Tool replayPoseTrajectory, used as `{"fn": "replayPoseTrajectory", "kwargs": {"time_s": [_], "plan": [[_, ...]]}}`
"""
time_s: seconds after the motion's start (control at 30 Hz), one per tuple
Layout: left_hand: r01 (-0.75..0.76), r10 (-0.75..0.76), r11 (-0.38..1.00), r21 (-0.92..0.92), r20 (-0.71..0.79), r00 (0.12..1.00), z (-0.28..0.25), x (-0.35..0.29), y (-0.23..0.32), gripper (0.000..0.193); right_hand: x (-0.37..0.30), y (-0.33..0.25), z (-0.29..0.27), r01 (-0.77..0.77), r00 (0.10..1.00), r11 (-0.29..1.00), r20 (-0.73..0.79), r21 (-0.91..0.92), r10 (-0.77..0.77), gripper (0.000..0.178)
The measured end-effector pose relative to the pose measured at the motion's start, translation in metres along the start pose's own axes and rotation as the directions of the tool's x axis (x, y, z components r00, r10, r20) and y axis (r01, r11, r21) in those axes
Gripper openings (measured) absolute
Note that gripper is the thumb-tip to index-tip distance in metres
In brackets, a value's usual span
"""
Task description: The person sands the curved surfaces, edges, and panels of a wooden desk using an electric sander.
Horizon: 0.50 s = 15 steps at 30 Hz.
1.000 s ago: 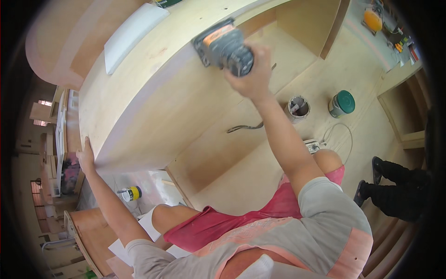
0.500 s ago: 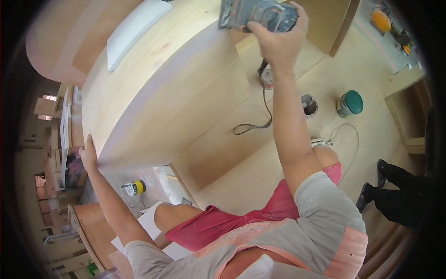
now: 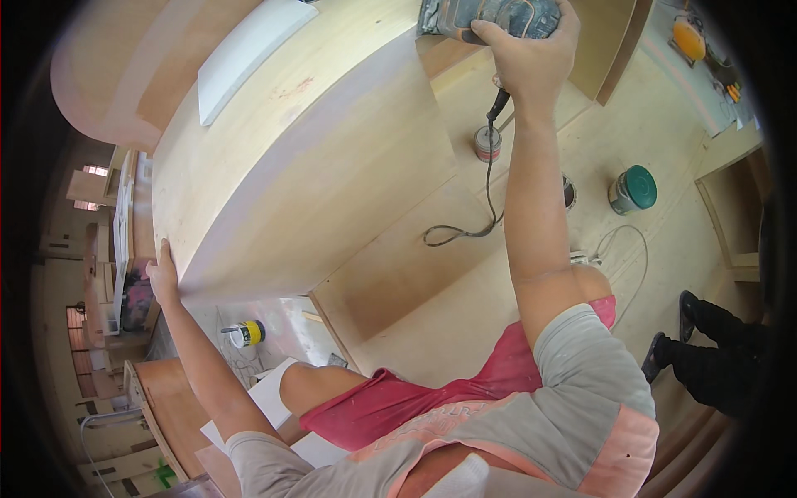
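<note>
My right hand (image 3: 538,60) is closed round the body of a dusty blue-grey electric sander (image 3: 465,18) at the top of the view. The sander's flat pad is at the far end of a curved plywood piece (image 3: 332,166); whether it touches the edge I cannot tell. A black cord (image 3: 490,187) hangs from the tool and loops on the wooden surface below. On the left, my left hand (image 3: 163,275) grips the near lower corner of the same plywood piece, one finger along its edge and the others partly hidden.
A white curved strip (image 3: 249,54) lies on top of the plywood. Beyond my right forearm stand a small can (image 3: 487,144) and a green-lidded bucket (image 3: 635,189). A yellow-banded can (image 3: 247,334) sits low left. Another person's dark-clad legs (image 3: 706,361) are at right.
My right hand and the sander have moved a little to the right and upward. The view has shifted slightly; my left hand keeps its hold on the plywood corner.
</note>
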State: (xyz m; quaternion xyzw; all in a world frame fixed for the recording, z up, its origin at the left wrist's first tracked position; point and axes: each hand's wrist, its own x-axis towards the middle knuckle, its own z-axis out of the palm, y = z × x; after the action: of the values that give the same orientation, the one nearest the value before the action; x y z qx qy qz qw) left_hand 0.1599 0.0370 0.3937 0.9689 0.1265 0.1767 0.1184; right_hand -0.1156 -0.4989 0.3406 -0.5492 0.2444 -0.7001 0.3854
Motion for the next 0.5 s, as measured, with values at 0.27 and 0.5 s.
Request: {"fn": "replayPoseTrajectory", "kwargs": {"time_s": [0.27, 0.5], "plan": [[0.003, -0.003, 1.000, -0.024, -0.002, 1.000, 0.000, -0.002, -0.002, 0.105, -0.088, -0.001, 0.010, 0.375, 0.921, 0.926, 0.129, -0.047, -0.367, 0.070], [-0.020, 0.019, 0.998, -0.057, -0.024, 1.000, 0.002, 0.005, -0.009, 0.108, -0.115, 0.005, 0.004, 0.402, 0.866, 0.912, 0.290, 0.082, -0.408, 0.068]]}}
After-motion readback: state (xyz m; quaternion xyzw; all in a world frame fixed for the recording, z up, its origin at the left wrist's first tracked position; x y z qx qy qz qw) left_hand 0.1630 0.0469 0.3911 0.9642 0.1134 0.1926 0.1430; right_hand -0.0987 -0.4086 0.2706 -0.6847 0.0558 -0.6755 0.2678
